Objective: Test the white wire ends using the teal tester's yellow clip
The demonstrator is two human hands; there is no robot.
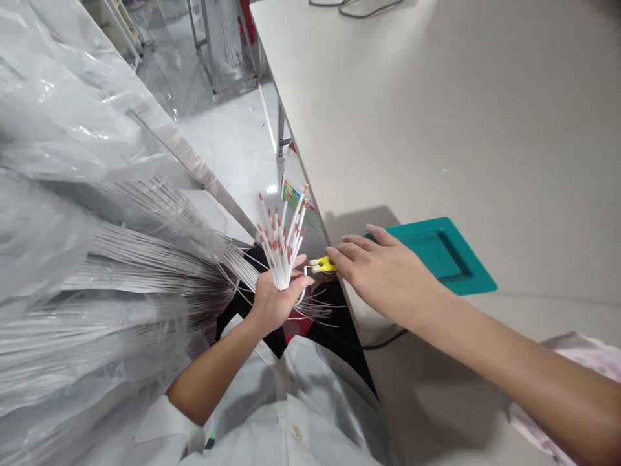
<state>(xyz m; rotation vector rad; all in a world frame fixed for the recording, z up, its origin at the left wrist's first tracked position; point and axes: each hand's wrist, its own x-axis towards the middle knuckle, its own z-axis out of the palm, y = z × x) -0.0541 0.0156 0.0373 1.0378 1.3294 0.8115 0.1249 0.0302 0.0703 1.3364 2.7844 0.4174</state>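
Observation:
My left hand (272,304) is closed around a bundle of white wires (281,265) with red tips, which fan upward above the fist. One wire bends out by the thumb, its red end near a small yellow tool (326,264) with two pale tips. My right hand (373,265) reaches in from the right, palm down over the table edge, with that tool under its fingers. Its thumb and the rest of the tool are hidden, so I cannot make out its exact kind. Beyond the fingers lies a teal tray (478,281), partly covered by the hand.
A pale table (485,142) fills the right side, its edge running beside my hands. Long white wires (145,259) under clear plastic (58,129) hang at the left. A black cable (383,342) crosses the near table edge. Pinkish cloth (582,353) lies beneath the right forearm.

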